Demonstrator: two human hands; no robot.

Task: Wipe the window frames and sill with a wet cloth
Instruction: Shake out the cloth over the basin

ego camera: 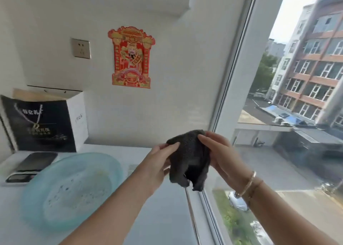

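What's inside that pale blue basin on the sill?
The basin shows only dark specks and a yellowish smear on its translucent bottom. Whether it holds water cannot be told. Its left rim overlaps a flat scale, hiding part of it.

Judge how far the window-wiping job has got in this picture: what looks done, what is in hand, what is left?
Done: only the fetching; the dark cloth is off the sill. In hand: the left hand and right hand pinch it in the air, apparently unfolding it. Left: the window frame and the sill; the cloth touches neither.
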